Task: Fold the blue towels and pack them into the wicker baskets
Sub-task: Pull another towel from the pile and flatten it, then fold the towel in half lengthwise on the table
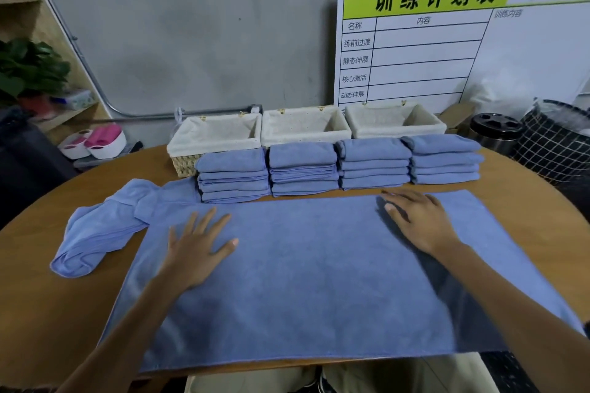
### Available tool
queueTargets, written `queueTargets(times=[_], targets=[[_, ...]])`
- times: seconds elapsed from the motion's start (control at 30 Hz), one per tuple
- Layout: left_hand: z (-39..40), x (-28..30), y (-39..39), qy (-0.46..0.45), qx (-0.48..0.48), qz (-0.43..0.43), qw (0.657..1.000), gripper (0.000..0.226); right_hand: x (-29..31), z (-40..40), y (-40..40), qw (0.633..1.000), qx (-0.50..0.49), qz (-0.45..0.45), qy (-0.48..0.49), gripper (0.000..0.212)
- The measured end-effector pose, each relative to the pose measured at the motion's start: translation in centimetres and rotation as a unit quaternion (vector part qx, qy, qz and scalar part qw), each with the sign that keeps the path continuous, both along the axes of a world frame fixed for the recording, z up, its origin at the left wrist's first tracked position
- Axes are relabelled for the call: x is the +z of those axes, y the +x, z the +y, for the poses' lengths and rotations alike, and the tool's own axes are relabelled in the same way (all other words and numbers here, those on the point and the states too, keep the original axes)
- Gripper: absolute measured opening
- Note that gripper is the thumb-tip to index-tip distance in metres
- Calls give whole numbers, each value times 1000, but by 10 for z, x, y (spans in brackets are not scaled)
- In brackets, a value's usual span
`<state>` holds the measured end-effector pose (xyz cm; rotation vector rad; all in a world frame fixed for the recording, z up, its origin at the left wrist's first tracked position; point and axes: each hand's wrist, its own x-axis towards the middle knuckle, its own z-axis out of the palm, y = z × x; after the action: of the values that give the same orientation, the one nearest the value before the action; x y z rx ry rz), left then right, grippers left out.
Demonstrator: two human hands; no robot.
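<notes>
Round wooden table (38,290) against a grey wall, and both hands lie flat, fingers straight: left hand (199,247) and right hand (418,222) pressing the spread blue towel (303,281). Smooth outward before folding, I'd say, corners matched. Its near edge overhangs the table. 4 stacks of folded blue towels (338,166) crowd the far edge, 3 cloth-lined wicker baskets (305,126) behind; crumpled blue towel (102,230) left.

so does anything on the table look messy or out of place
One thing: a crumpled blue towel lies bunched at the table's left, beside the flat towel that both hands press on. It is unfolded, unlike the four neat folded stacks behind. The three wicker baskets stand in a straight row, holding no towels.
</notes>
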<state>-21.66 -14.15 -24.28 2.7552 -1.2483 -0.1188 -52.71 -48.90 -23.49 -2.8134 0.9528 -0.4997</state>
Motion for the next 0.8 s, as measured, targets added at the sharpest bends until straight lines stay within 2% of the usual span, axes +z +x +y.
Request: queueTargets(times=[0.07,0.13,0.23,0.3,0.37,0.47,0.53,0.67,0.73,0.8], targets=[[4,4,3,2,-3,3,1000,118,1,-9,-17,999,-24,9,31,61],[0,12,-5,-3,-1,3,1000,116,0,-13,-28,994,-26,63,82,51],[-22,15,-37,-38,-13,-7,999,104,1,-11,-29,988,-17,125,95,60],[-33,8,-51,-14,-28,-2,1000,116,4,-12,-25,986,-3,135,102,72],[-36,4,-51,2,-22,3,1000,122,6,-19,-25,987,0,127,103,66],[-34,8,-49,16,-20,17,1000,116,4,-29,-29,992,-4,83,91,59],[-33,10,-48,-7,-27,19,999,95,-1,-32,-28,996,-4,48,74,60],[-45,27,-16,-205,-8,-29,978,60,13,-30,-13,998,-35,-59,-3,44],[-52,30,7,-226,4,-77,971,37,19,-33,2,995,-27,-89,-43,46],[-55,25,21,-216,10,-104,971,23,18,-36,18,995,3,-82,-54,42]])
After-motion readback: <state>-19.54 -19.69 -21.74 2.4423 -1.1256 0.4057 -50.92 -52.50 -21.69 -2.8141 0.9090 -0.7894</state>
